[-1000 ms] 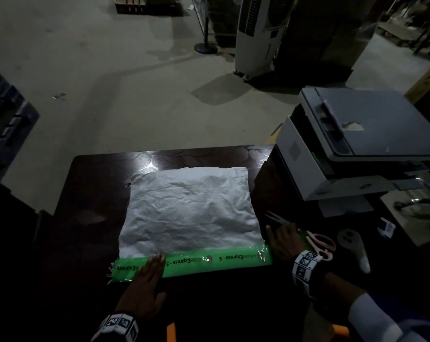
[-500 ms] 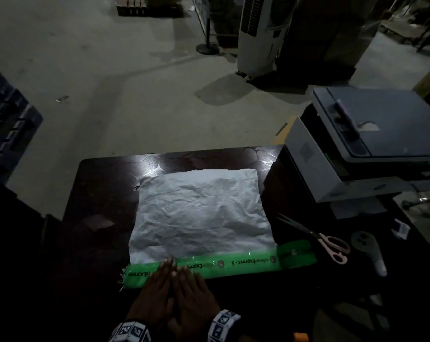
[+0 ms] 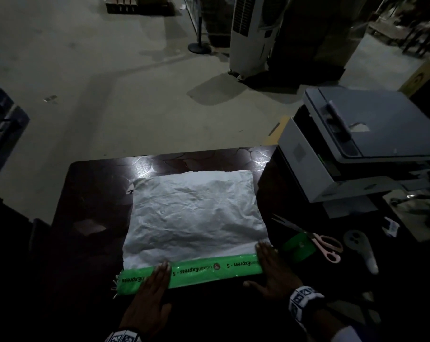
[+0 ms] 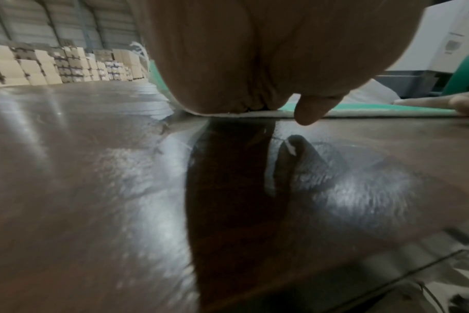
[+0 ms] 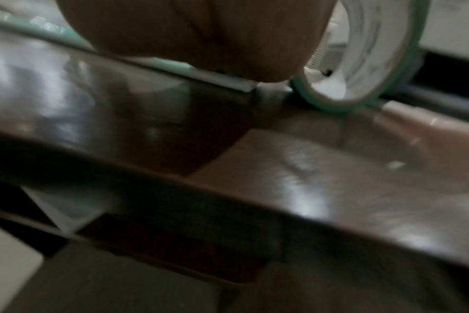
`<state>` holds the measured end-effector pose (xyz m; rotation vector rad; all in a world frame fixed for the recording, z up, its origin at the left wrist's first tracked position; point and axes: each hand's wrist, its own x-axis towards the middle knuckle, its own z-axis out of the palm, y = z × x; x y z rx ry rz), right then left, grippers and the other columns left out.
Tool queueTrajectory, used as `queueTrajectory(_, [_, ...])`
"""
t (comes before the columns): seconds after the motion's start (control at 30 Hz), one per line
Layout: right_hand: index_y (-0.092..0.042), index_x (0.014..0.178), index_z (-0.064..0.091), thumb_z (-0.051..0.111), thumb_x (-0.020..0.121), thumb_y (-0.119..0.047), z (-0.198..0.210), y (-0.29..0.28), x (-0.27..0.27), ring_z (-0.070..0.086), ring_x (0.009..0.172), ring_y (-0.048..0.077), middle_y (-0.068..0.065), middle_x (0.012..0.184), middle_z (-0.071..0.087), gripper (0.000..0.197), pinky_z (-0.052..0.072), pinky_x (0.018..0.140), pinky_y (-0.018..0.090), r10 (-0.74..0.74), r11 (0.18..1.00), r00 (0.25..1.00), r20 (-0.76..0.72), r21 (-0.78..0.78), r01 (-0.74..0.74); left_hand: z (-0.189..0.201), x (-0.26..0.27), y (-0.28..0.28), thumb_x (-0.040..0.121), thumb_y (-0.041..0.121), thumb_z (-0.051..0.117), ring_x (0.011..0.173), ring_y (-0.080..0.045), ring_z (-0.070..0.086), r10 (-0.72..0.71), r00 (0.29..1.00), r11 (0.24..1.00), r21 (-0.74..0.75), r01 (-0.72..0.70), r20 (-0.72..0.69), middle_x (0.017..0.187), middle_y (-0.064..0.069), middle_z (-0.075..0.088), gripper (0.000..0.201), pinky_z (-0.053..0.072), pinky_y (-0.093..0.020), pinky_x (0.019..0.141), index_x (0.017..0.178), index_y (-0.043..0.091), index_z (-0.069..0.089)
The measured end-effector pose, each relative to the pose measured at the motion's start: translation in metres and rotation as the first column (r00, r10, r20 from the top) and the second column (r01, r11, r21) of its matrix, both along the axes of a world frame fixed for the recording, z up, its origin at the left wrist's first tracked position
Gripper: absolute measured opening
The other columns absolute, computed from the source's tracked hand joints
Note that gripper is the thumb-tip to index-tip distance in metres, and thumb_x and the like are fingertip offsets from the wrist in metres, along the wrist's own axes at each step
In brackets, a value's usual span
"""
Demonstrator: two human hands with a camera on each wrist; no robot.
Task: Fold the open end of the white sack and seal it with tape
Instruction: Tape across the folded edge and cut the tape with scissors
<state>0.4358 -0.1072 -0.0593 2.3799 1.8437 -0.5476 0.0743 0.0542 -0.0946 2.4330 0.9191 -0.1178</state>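
The white sack [image 3: 191, 218] lies flat on the dark table [image 3: 90, 206], its near end folded over. A green printed tape strip [image 3: 209, 266] runs along that folded edge. My left hand [image 3: 157, 280] lies flat with straight fingers pressing the strip's left part. Flat on the strip's right end is my right hand [image 3: 270, 262], its thumb spread out on the table. In the left wrist view the palm [image 4: 254, 53] covers the tape strip [image 4: 375, 108]. In the right wrist view the palm [image 5: 188, 38] sits beside the green tape roll [image 5: 367, 53].
The green tape roll [image 3: 299, 245] stands just right of the sack, with pink-handled scissors [image 3: 317, 239] beside it. A white handheld device [image 3: 362, 250] lies further right. A grey printer [image 3: 357, 144] fills the back right. Bare table lies left of the sack.
My right hand left the scissors area, joined the left hand on the tape, then slid right along the strip to its end. The left hand stayed pressing the left part.
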Motion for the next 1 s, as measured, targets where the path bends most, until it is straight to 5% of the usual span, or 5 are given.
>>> queueTrajectory(0.23, [0.004,0.144,0.03,0.046,0.08,-0.077,-0.006,0.014,-0.047,0.02,0.145,0.035,0.022,0.154,0.024,0.105,0.023,0.115,0.047,-0.076,0.97,0.996,-0.051,0.229,0.085,-0.003,-0.006,-0.001,0.069,0.037,0.053,0.145,-0.021,0.012,0.044,0.989,0.995,0.083,-0.056,0.142,0.158,-0.005,0.015,0.09,0.004,-0.024,0.116,0.148,0.008,0.02])
queueTrajectory(0.5, [-0.005,0.145,0.034,0.029,0.089,-0.072,-0.029,0.069,-0.195,0.019,0.145,0.029,0.015,0.152,0.035,0.087,0.022,0.111,0.045,0.321,0.941,0.941,-0.106,0.146,-0.304,-0.021,-0.019,-0.019,0.079,0.027,0.041,0.134,-0.039,0.034,0.242,0.951,0.912,0.289,-0.291,0.194,0.147,-0.022,0.034,0.067,0.025,-0.048,0.112,0.137,-0.006,0.035])
queueTrajectory(0.63, [-0.014,0.147,0.034,0.032,0.084,-0.079,-0.022,0.056,-0.155,0.022,0.146,0.019,0.003,0.155,0.032,0.09,0.021,0.113,0.046,0.32,0.935,0.942,-0.104,0.196,-0.296,-0.029,-0.024,-0.018,0.08,0.031,0.041,0.138,-0.036,0.029,0.263,0.948,0.886,0.343,-0.311,0.181,0.149,-0.022,0.031,0.069,0.029,-0.054,0.108,0.138,-0.006,0.036])
queueTrajectory(0.8, [-0.015,0.149,0.029,0.032,0.085,-0.079,-0.015,0.028,-0.086,0.018,0.146,0.019,0.002,0.159,0.02,0.091,0.018,0.112,0.046,0.204,0.97,0.977,-0.058,0.145,-0.194,-0.028,-0.026,-0.015,0.088,0.041,0.03,0.143,-0.031,0.018,0.271,0.935,0.884,0.326,-0.335,0.228,0.153,-0.017,0.023,0.07,0.007,-0.039,0.119,0.146,0.003,0.019])
queueTrajectory(1.0, [-0.01,0.152,0.015,0.037,0.082,-0.08,-0.013,-0.008,-0.02,0.007,0.148,0.017,0.005,0.161,0.008,0.101,0.015,0.118,0.035,-0.104,0.979,0.992,-0.071,0.17,0.114,-0.033,-0.025,-0.013,0.073,0.036,0.042,0.138,-0.038,0.028,0.286,0.935,0.888,0.308,-0.341,0.209,0.15,-0.02,0.029,0.084,0.024,-0.051,0.109,0.145,0.0,0.019])
